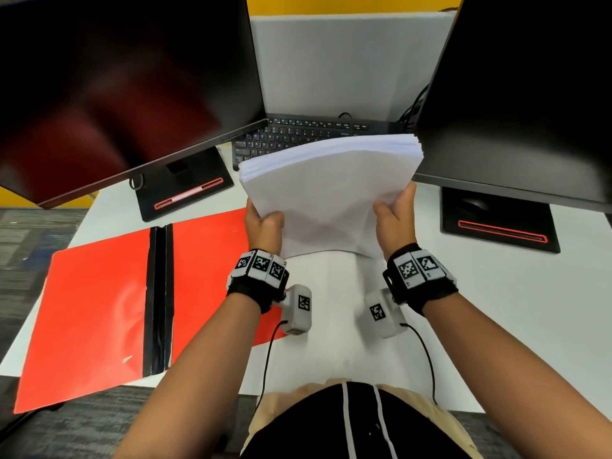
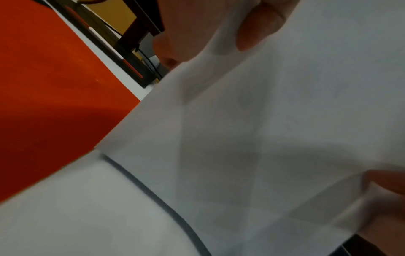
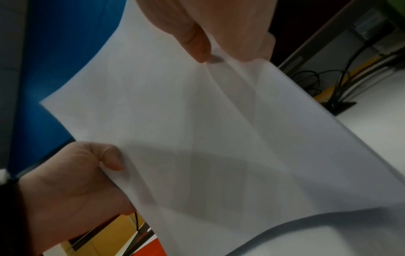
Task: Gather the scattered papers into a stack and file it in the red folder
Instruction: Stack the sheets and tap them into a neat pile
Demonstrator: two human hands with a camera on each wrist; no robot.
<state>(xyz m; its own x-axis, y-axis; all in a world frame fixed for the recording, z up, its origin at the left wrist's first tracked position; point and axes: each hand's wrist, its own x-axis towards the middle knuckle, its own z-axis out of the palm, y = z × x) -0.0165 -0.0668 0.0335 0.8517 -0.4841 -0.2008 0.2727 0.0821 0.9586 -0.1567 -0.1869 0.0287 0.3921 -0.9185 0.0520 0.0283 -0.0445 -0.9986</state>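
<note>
A thick stack of white papers (image 1: 331, 193) stands tilted away from me, its lower edge on the white table. My left hand (image 1: 265, 221) grips its left edge and my right hand (image 1: 394, 210) grips its right edge, thumbs on the near face. The red folder (image 1: 99, 309) lies open flat at the left, its black spine (image 1: 159, 293) down the middle; its right flap reaches under my left wrist. In the left wrist view the papers (image 2: 263, 138) fill the frame beside the folder (image 2: 54, 86). The right wrist view shows the papers (image 3: 208, 138) pinched by both hands.
Two dark monitors (image 1: 126, 87) (image 1: 516, 94) hang over the table's back, their black stands (image 1: 185, 190) (image 1: 500, 223) on either side of the stack. A black keyboard (image 1: 298, 134) lies right behind the papers. The folder's left corner overhangs the table's front edge (image 1: 82, 389).
</note>
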